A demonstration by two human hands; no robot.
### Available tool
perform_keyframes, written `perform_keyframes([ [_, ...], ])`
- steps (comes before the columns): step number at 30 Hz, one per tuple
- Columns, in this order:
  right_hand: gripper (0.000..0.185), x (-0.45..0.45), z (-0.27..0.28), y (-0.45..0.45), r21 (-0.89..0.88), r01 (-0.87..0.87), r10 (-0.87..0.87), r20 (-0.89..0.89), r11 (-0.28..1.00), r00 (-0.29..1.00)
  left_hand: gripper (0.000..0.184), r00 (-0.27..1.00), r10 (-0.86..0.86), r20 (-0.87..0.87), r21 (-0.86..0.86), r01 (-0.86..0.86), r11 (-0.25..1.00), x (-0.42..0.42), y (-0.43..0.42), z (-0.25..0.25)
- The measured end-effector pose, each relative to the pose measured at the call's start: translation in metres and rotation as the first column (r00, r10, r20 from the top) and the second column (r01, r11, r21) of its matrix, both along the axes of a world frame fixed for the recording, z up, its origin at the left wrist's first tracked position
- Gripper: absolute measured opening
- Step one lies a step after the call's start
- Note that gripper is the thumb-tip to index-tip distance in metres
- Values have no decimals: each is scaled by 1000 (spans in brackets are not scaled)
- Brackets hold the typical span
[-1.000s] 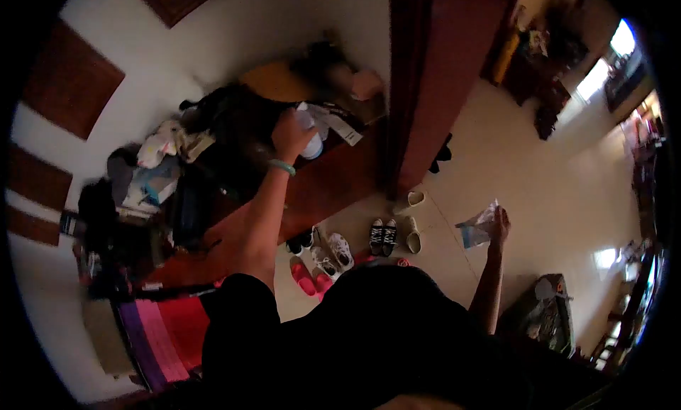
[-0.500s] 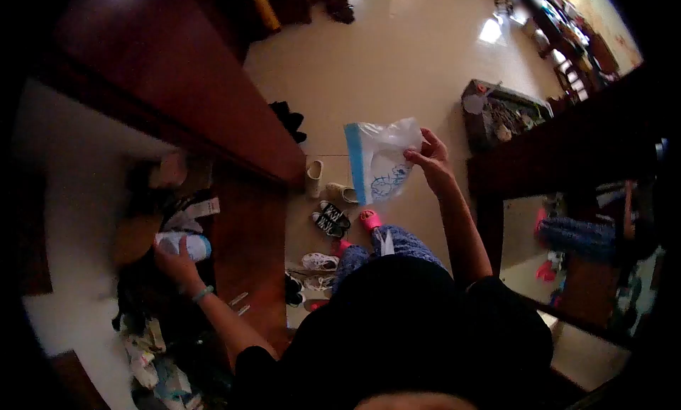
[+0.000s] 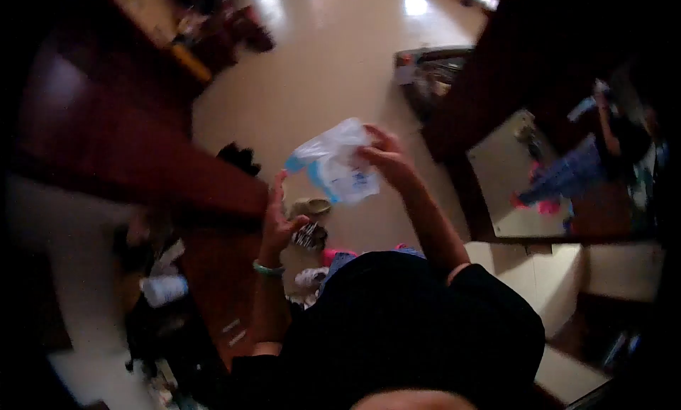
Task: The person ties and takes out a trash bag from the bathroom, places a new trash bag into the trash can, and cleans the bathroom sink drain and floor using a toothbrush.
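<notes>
A clear plastic bag (image 3: 344, 162) with a blue edge and blue print hangs from my right hand (image 3: 386, 154), whose fingers are closed on its upper right side. My left hand (image 3: 279, 222) is raised to the left of the bag, fingers apart and empty, with a pale green bangle at the wrist. Its fingertips are close to the blue edge; whether they touch it is unclear. The white and blue container (image 3: 164, 289) lies at the left among the things on the dark red surface (image 3: 213, 282).
Shoes (image 3: 308, 236) stand on the floor below my hands. A dark red upright panel (image 3: 142, 140) is at the left. Beyond the bag sits a dark bin-like box (image 3: 429, 76) with mixed contents. A mirror (image 3: 504, 169) at the right reflects a person.
My left hand has let go of the white and blue container and moved right, towards the bag. My right hand has brought the bag inward. The view has turned.
</notes>
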State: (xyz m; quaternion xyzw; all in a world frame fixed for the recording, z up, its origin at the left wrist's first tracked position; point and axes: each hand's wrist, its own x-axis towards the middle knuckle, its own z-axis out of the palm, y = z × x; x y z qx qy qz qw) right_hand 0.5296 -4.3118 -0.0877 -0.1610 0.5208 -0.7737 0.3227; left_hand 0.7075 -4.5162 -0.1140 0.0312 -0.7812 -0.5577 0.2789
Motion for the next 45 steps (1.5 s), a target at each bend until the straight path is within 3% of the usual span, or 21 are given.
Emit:
perform_keyframes([
  [2, 47, -6, -17, 5, -105, -17, 24, 67, 994, 997, 63, 968, -192, 164, -42, 201, 979, -33, 24, -44],
  [4, 47, -19, -29, 1, -5, 7, -7, 75, 1000, 997, 49, 973, -197, 119, -440, 229, 868, -48, 24, -68],
  [6, 57, -22, -22, 5, -200, 148, -95, 252, 969, 963, 29, 985, -99, 139, -30, 104, 994, -58, 50, -19],
  [7, 57, -23, -12, 21, -204, 198, -151, 227, 959, 962, 22, 885, -184, 428, 539, -86, 838, -64, 65, 18],
  [8, 65, -10, -23, 12, 194, 516, -445, -316, 834, 838, 22, 878, -211, 431, 534, -59, 844, -63, 60, 10],
  [9, 73, -2, -26, 6, 321, 845, -334, -813, 428, 478, 22, 890, -220, 398, 614, -80, 785, -71, 59, -1],
  [11, 83, 25, 33, 31, 596, 556, -66, -646, 580, 761, 21, 901, -295, 319, 686, -5, 727, -93, 75, 5],
  [13, 82, 68, 94, 106, 579, 456, -50, -582, 676, 812, 19, 838, -489, 244, 770, 140, 623, -84, 160, 91],
  [14, 74, 78, 88, 113, 519, 540, -149, -615, 662, 774, 18, 738, -662, 131, 855, 254, 452, -85, 175, 108],
  [16, 56, 92, 96, 130, 514, 572, -405, -408, 639, 818, 18, 706, -691, 155, 758, 364, 542, -92, 192, 108],
  [18, 38, 99, 38, 206, 126, 658, -597, -321, 742, 735, 17, 662, -723, 195, 586, 512, 628, -103, 250, 86],
  [20, 30, 121, 84, 223, 95, 778, -743, -244, 621, 623, 17, 620, -762, 186, 607, 538, 585, -106, 266, 100],
  [22, 28, 149, 93, 247, 386, 817, -844, -152, 429, 515, 21, 499, -814, 299, 656, 512, 555, -116, 288, 100],
  [28, 31, 296, 88, 339, 182, 974, -966, 198, -132, -168, 29, 308, -927, 212, 638, 675, 370, -117, 378, 120],
  [30, 31, 361, 106, 349, 168, 959, -947, 186, -230, -260, 29, 105, -935, 338, 409, 879, 247, -100, 402, 141],
  [33, 30, 446, 96, 379, 147, 949, -956, 51, -280, -290, 25, -160, -922, 353, 427, 904, 7, -37, 454, 197],
  [36, 27, 487, 87, 418, 52, 905, -874, 241, -423, -422, 25, -232, -943, 237, 511, 856, -82, 3, 543, 190],
  [38, 28, 513, 38, 471, -169, 852, -819, 419, -495, -392, 20, -295, -927, 230, 339, 918, -207, 21, 613, 182],
  [40, 30, 485, 91, 488, 38, 726, -535, 650, -686, -540, 19, -215, -962, 170, 3, 976, -218, 36, 659, 190],
  [42, 40, 504, 76, 549, -147, 854, -749, 568, -499, -340, 17, -214, -959, 188, 178, 967, -181, 59, 726, 192],
  [45, 41, 504, 105, 612, -49, 867, -763, 502, -496, -408, 13, -318, -918, 236, 524, 837, -155, 75, 790, 216],
])
